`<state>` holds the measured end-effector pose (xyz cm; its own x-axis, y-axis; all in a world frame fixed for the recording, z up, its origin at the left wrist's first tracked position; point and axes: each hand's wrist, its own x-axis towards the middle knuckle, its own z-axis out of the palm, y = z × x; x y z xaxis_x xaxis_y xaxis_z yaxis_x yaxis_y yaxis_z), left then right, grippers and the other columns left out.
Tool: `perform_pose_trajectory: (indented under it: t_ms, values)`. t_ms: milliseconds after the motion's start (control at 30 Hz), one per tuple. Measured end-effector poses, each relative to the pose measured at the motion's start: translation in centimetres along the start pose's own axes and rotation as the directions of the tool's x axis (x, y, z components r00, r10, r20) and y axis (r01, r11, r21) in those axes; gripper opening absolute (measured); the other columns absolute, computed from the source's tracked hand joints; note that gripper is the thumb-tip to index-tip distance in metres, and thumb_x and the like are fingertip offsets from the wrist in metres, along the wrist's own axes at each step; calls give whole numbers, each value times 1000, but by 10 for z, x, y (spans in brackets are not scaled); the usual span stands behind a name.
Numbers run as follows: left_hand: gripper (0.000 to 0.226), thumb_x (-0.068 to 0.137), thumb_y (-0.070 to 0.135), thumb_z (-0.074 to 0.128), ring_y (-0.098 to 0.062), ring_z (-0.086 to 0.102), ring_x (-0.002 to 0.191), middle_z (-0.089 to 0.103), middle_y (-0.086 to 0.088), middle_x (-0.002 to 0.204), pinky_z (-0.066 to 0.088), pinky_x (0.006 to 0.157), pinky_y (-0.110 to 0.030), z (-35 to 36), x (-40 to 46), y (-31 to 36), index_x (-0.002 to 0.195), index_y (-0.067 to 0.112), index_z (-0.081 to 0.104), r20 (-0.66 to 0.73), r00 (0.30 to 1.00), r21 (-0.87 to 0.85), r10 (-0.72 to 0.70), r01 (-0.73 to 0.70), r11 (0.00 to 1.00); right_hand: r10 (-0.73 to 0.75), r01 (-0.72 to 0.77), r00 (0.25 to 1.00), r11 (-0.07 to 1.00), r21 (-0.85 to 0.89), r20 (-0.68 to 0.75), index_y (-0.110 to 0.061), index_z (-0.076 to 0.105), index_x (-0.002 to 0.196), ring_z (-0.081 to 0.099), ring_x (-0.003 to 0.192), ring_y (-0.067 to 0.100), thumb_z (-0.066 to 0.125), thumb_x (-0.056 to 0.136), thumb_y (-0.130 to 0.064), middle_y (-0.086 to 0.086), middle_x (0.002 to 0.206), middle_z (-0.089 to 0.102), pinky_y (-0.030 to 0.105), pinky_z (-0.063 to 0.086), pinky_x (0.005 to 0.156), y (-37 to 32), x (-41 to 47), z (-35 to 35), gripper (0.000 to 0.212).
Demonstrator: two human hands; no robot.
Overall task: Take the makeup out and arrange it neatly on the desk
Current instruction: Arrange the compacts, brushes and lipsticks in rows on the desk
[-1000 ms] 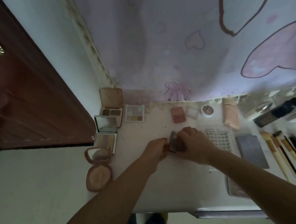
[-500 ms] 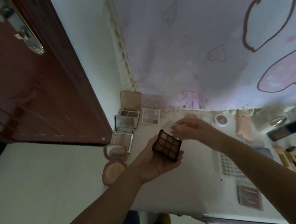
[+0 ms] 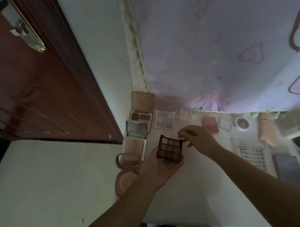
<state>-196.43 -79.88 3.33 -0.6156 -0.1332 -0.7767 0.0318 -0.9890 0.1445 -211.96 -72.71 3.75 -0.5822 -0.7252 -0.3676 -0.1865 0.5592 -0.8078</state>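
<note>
Left hand (image 3: 162,166) cradled open nine-pan palette (image 3: 169,148) on upturned palm, fingers curled beneath; right hand (image 3: 198,138) pinched its far right corner; bare desk (image 3: 192,184) directly below, laid-out compacts (image 3: 136,143) just left

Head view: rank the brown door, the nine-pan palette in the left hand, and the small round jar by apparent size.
1. Brown door, by far the largest.
2. Nine-pan palette, though it is held up nearer the camera.
3. Round jar, smallest.

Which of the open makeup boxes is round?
The pink compact at the desk's left front corner, nearest the person: round mirror lid, round powder pan. The other open ones, like the mirrored palette behind it, are rectangular.
</note>
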Motion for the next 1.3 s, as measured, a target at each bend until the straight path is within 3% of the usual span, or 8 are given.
perform_pose_trajectory:
  t_ms: [233,333,500,700,867,1033,1167,1300]
  values:
    - [22,96,16,42,-34,57,91,58,-22,103,46,89,-43,-6,6,11,95,-2,56,-227,973,-46,48,-59,997,-4,-2,999,985,-171,-35,-8,67,93,62,84,23,56,92,-18,8,94,69,36,53,78,0,33,28,15]
    - [20,96,13,42,-34,56,93,57,-22,102,45,93,-42,1,5,13,102,-3,53,-257,965,-44,47,-60,997,-39,29,999,961,-274,-29,-6,66,98,56,86,18,54,94,-20,8,99,67,25,40,74,-1,38,32,19]
    - [10,96,10,44,-28,49,73,48,-17,83,44,70,-35,18,0,9,90,2,44,-340,937,4,80,-84,996,-60,47,998,928,-369,-25,-4,62,98,56,91,23,52,95,-21,7,96,61,22,32,70,0,36,32,20]
    - [17,98,10,41,-27,49,69,47,-17,82,42,79,-39,33,-3,-16,82,3,43,-355,934,112,46,-7,994,-102,72,991,955,-289,-90,-13,62,112,59,89,14,55,94,-22,1,103,63,25,48,84,7,20,-4,22]
    - [16,98,7,39,-22,53,76,53,-13,85,43,86,-37,72,26,-46,87,4,51,-252,965,290,76,0,957,-181,215,975,620,-755,129,-11,67,100,55,112,27,37,93,-25,5,111,63,36,43,96,40,31,-79,34]
    - [23,95,5,39,-16,51,81,51,-6,83,43,69,-24,110,72,-41,78,14,51,-224,952,428,209,-97,899,-96,260,966,411,-874,241,-20,29,145,21,143,16,50,94,-32,0,152,28,45,-2,118,57,33,-96,57]
    - [22,93,7,39,-19,50,96,54,-7,94,40,83,-29,120,85,-37,78,15,53,-210,954,464,212,-94,881,-189,288,956,436,-852,226,-27,50,118,44,128,18,48,93,-42,-2,131,50,42,1,117,56,39,-90,29]
    - [21,95,11,42,-19,55,75,58,-9,82,48,76,-34,103,64,-36,79,9,55,-137,984,377,111,-52,925,-279,319,945,675,-666,169,-16,55,107,52,107,21,58,86,-44,1,109,57,31,36,96,41,12,-86,35]
